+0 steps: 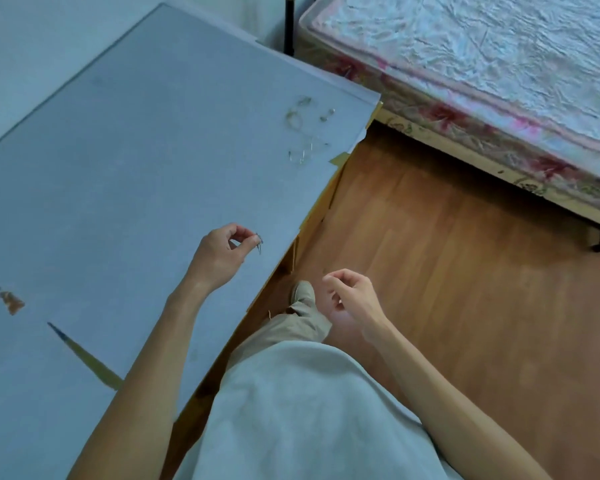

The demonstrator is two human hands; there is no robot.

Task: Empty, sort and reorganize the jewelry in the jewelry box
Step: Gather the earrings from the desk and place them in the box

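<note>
My left hand [224, 252] hovers over the blue-grey table [125, 174] near its right edge and pinches a small silver piece of jewelry [259, 243] between thumb and fingertips. My right hand [352, 299] hangs over the floor beside the table, fingers loosely curled, holding nothing. Several small rings and thin silver pieces [305, 129] lie spread on the table's far right corner. The jewelry box is not in view.
A small orange-brown object [11, 301] lies at the table's left. Tape strips [94, 362] mark the tabletop. Wooden floor [465, 271] lies to the right, with a bed [482, 64] under a pale cover beyond it. My leg and shoe [302, 296] stand by the table edge.
</note>
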